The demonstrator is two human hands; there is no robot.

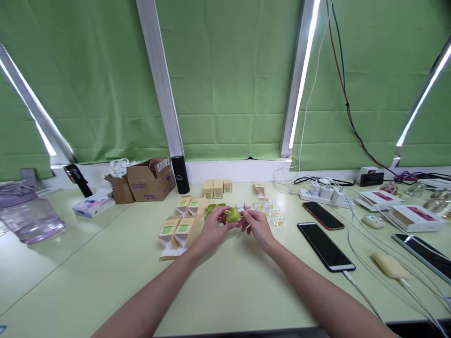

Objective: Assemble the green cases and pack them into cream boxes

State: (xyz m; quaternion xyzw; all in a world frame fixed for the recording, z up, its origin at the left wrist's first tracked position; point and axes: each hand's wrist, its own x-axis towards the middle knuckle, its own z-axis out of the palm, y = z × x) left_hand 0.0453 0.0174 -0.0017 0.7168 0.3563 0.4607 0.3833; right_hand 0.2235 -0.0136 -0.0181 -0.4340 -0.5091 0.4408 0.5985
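Above the table, my left hand is closed on a small, shiny green rounded piece with a pale cord-like loop at its upper left. The fingers of my right hand are pinched together at the piece's right side; what sits between those fingertips is too small to make out. Behind my left hand lie more green pieces, partly hidden. Small clear containers with yellow centres stand beyond my right hand, beside pinkish-white little cylinders. Left of my hands are several open cardboard boxes with green labels.
Closed small boxes stand at the back, with another open box to their right. A black cylinder and a brown carton are at the back left. Phones, cables and a power strip occupy the right side.
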